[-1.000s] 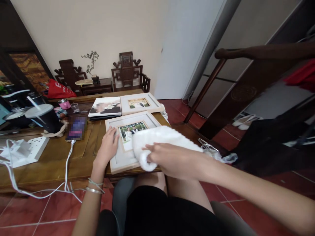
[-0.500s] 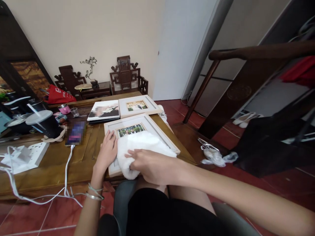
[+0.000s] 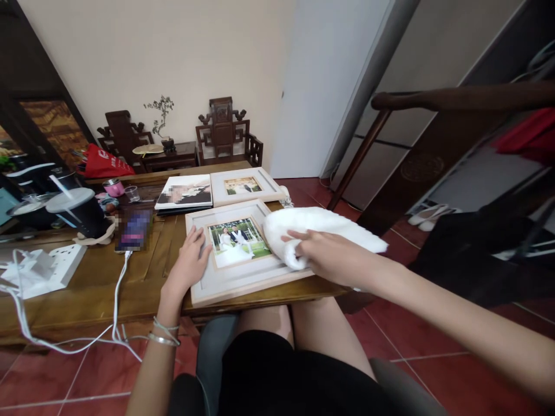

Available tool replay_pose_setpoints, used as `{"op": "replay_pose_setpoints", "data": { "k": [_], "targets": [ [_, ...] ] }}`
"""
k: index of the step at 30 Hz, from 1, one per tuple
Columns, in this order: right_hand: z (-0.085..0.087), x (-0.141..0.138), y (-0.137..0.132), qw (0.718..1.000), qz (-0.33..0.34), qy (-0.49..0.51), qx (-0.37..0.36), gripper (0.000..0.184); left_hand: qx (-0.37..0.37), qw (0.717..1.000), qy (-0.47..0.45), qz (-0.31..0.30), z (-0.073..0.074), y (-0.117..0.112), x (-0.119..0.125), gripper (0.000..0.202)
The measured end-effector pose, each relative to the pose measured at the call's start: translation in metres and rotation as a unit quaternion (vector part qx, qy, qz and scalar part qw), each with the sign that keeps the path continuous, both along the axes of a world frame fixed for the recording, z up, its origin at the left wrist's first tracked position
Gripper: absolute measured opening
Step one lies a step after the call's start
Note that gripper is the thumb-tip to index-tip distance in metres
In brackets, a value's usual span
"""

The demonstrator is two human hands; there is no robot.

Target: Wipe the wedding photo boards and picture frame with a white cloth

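Observation:
A light wooden picture frame (image 3: pixel 254 290) lies flat near the table's front edge, its wide pale mat surrounding a photo (image 3: pixel 238 241) of two people outdoors. My left hand (image 3: pixel 189 260) rests on the frame's left border, fingers laid out and thumb apart. On the frame's right side, my right hand (image 3: pixel 323 254) grips a fluffy white cloth (image 3: pixel 329 225). Part of the cloth covers the right border, and its far end reaches past the table edge.
Behind lie a second framed photo (image 3: pixel 275 188) and a photo album (image 3: pixel 184 193). Leftward are a phone (image 3: pixel 134 230) on a charging cable, a lidded black cup (image 3: pixel 80 214) and a white power strip (image 3: pixel 65 271). A dark wooden chair (image 3: pixel 399 167) stands at right.
My right hand has swept the white cloth rightward across the frame, uncovering the photo. My left hand stays on the left border.

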State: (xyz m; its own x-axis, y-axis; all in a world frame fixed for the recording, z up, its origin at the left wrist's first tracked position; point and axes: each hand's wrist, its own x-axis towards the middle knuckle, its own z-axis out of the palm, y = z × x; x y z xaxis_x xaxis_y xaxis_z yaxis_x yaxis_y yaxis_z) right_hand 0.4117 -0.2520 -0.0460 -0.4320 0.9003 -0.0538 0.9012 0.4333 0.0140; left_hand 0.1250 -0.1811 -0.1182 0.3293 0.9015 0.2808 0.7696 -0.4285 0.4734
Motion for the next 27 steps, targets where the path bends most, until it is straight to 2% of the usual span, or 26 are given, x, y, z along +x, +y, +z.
{"op": "replay_pose_setpoints", "data": {
  "k": [3,6,9,11,14,16,20,27],
  "targets": [
    [-0.005,-0.002,0.027,1.000,-0.013,-0.010,0.013,0.034,0.022,1.000,0.003,0.000,-0.001,0.003,-0.002,0.039],
    [-0.005,-0.016,0.059,0.998,-0.004,0.000,0.070,0.035,0.039,0.999,-0.004,0.011,-0.001,0.005,-0.004,0.039],
    [-0.005,-0.048,0.089,0.987,0.057,-0.005,0.147,0.040,0.038,0.999,-0.016,0.011,0.000,0.005,-0.004,0.039],
    [-0.007,-0.074,0.104,0.978,0.119,-0.005,0.170,0.042,0.032,0.999,-0.018,0.008,0.000,0.005,-0.004,0.041],
    [-0.013,-0.109,0.122,0.973,0.180,-0.009,0.142,0.039,0.028,0.999,-0.017,0.008,-0.001,0.006,-0.004,0.042],
    [-0.016,-0.120,0.131,0.976,0.192,-0.014,0.102,0.039,0.026,0.999,-0.020,0.008,-0.003,0.007,-0.004,0.042],
    [-0.019,-0.111,0.136,0.986,0.152,-0.011,0.069,0.039,0.030,0.999,-0.039,-0.001,-0.008,0.007,-0.006,0.043],
    [-0.007,-0.040,0.131,0.996,0.023,-0.074,0.041,0.037,0.028,0.997,-0.066,0.001,-0.009,0.006,-0.007,0.050]
  ]
}}
